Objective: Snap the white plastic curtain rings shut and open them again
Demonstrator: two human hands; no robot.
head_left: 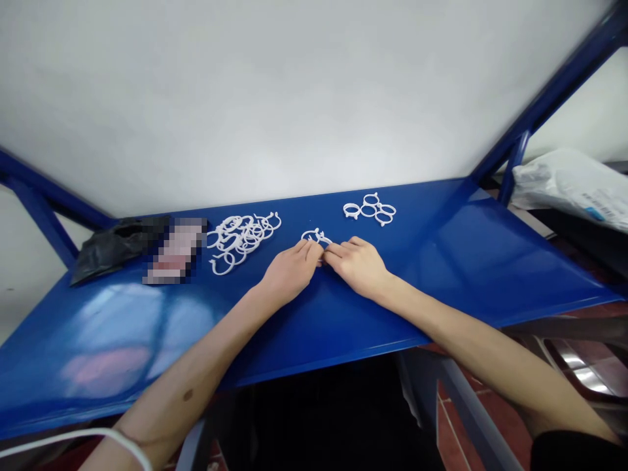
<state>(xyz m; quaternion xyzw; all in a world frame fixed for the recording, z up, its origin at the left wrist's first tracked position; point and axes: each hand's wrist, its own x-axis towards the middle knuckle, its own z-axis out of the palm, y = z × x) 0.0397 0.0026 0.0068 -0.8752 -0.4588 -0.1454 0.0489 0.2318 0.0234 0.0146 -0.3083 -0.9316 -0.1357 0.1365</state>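
Cable (86,432); rings (240,235) outside black bag (110,246)

1. Flat blue bench (432,261): smooth, glossy, mirroring light at eight o'clock.
2. Round white plastic-looking rings (249,243), nine o'clock: smooth.
3. Crumpled black plastic bag (110,248), far nine o'clock: wrinkled, faint sheen.
4. Bulky white plastic bag (564,180), three o'clock: creased, shiny.
5. Flat pale wall (304,98), twelve o'clock: smooth, near-matt.

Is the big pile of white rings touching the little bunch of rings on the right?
Apart. The head view shows blue tabletop between the big pile and the little bunch.
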